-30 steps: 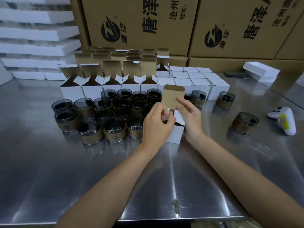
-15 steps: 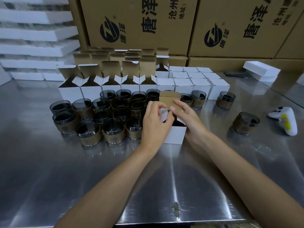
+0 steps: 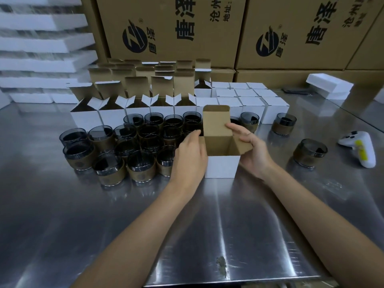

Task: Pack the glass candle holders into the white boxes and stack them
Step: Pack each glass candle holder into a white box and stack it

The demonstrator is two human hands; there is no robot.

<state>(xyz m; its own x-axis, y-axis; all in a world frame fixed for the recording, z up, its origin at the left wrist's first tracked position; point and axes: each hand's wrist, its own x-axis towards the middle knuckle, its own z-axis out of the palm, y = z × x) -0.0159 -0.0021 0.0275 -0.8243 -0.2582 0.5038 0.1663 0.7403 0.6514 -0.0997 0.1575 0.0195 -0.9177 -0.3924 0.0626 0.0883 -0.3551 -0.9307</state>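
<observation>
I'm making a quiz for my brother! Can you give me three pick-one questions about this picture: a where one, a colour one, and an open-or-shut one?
1. Where is the white controller? A) right of the held box B) among the glasses C) on the cartons
2. The box's inside is: A) red B) brown C) blue
3. Its lid is: A) taped B) shut C) open
Answers: 1A, it lies far right on the table; 2B, the flaps show brown card; 3C, the lid stands upright.
</observation>
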